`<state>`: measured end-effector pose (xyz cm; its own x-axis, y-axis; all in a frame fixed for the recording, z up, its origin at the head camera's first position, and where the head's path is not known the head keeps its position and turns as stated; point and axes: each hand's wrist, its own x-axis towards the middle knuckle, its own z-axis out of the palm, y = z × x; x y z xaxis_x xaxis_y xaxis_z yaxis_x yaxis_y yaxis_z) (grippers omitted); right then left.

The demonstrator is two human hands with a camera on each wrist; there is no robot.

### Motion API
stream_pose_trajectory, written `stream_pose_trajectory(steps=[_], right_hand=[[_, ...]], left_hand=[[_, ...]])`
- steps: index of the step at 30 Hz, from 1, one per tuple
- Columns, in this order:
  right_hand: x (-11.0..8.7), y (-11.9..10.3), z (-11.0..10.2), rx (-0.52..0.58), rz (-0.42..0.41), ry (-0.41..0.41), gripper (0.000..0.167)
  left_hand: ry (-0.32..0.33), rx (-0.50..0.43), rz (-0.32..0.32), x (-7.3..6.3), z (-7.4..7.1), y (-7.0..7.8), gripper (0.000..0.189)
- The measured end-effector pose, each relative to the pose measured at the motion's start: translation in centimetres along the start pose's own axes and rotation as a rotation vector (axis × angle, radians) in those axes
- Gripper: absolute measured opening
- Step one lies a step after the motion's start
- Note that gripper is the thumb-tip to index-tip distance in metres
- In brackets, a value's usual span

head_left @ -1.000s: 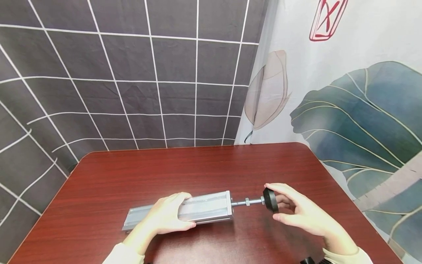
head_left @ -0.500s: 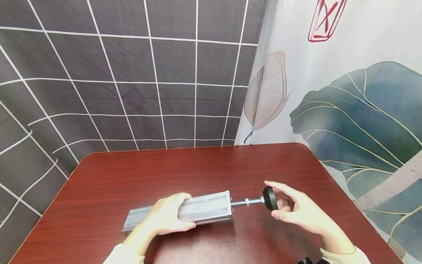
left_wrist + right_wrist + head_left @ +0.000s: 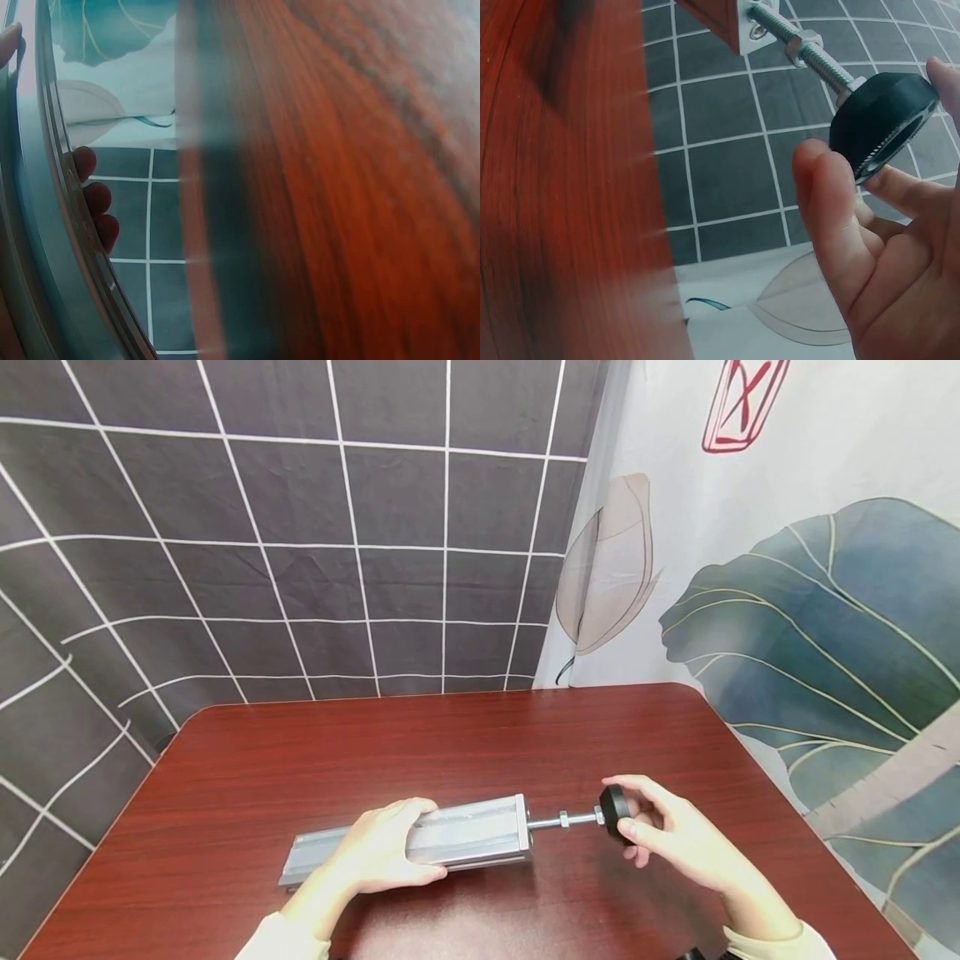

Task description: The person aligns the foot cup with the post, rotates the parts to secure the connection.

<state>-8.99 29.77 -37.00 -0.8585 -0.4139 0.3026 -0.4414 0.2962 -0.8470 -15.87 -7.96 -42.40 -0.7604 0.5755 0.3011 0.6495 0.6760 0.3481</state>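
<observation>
A silvery aluminium profile (image 3: 472, 827) lies lengthwise across the front of the table in the head view. My left hand (image 3: 386, 852) grips it around the middle, thumb on the near side; in the left wrist view, its fingertips (image 3: 97, 199) curl over the far edge. Out of the profile's right end plate sticks a threaded rod (image 3: 581, 818) with a hex nut (image 3: 802, 46) partway along. At the rod's tip sits a round black levelling foot (image 3: 613, 814). My right hand (image 3: 675, 835) pinches that foot by its rim between thumb and fingers. Its hollow underside faces my palm.
The reddish-brown wooden table (image 3: 360, 743) extends behind and to both sides of the profile. A dark grey curtain (image 3: 300, 585) with white grid lines hangs behind it. On the right hangs a white curtain (image 3: 675, 527) printed with leaves.
My right thumb has moved up onto the foot's rim, and the fingers have shifted around it. Two fingertips now show below the thumb. The left hand and the profile stay in place.
</observation>
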Motion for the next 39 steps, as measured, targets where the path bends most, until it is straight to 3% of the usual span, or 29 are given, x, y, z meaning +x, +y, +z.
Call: stream_pose_trajectory(steps=[5,10,18,24,29,39], right_hand=[[-0.4,0.1,-0.6,-0.137,0.012,0.026,0.074],[-0.8,0.3,-1.3,-0.143,-0.032,-0.022,0.094],[-0.6,0.8,-0.6,-0.096,-0.201,-0.073,0.075],[-0.5,0.5,-0.4,-0.128,-0.162,-0.026,0.070],[-0.4,0.2,-0.1,-0.187,-0.092,0.069,0.068],[0.2,-0.1,0.4,-0.041,-0.040,0.131,0.052]], left_hand=[[0.003,-0.004,-0.011,0.0,-0.1,-0.1,0.063],[0.003,-0.007,-0.018,-0.1,-0.1,-0.1,0.063],[-0.016,-0.027,-0.034,-0.2,-0.2,0.0,0.062],[-0.020,-0.029,-0.037,-0.2,-0.4,0.2,0.062],[-0.021,-0.043,-0.035,-0.2,-0.4,0.3,0.062],[-0.027,-0.062,-0.016,-0.2,-0.4,0.3,0.062]])
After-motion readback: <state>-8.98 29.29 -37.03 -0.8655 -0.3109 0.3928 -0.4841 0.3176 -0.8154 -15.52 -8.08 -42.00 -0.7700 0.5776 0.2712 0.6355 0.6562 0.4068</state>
